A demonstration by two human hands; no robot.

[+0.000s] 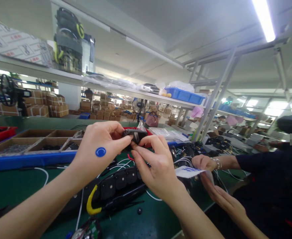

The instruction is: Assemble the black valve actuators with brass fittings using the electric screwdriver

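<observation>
Head view: left hand (101,139), bearing a round blue sticker (100,152) on its back, thumb and fingers closed on a small black part (142,133); right hand (158,162), fingertips gathered at the near right side of the same part, though whether they pinch it or only press cannot be told. Position of the part: raised over the green bench (123,227), between the two hands, a greyish strip showing on its near face. Nearer, below the hands: a long black segmented piece (116,182) with a curved yellow end (92,202); white cables (80,209), loose; one small black round item (139,210); at the near edge, a green circuit board (94,229), partly cut off. Left: a blue-edged tray (31,161) with divided compartments, small pieces within; beyond it, a red bin (1,135). Right: a co-worker's hand (202,162) holding a white sheet (185,171) printed with blue marks, clear of the part. Handling notes, by judgement: the left hold best kept firm and level, so that the part does not turn under the right fingertips; pressure light and even, close to the strip; left thumb clear of the near face, for a clean sight of it; forearms lifted off the cables, lest one be snagged
</observation>
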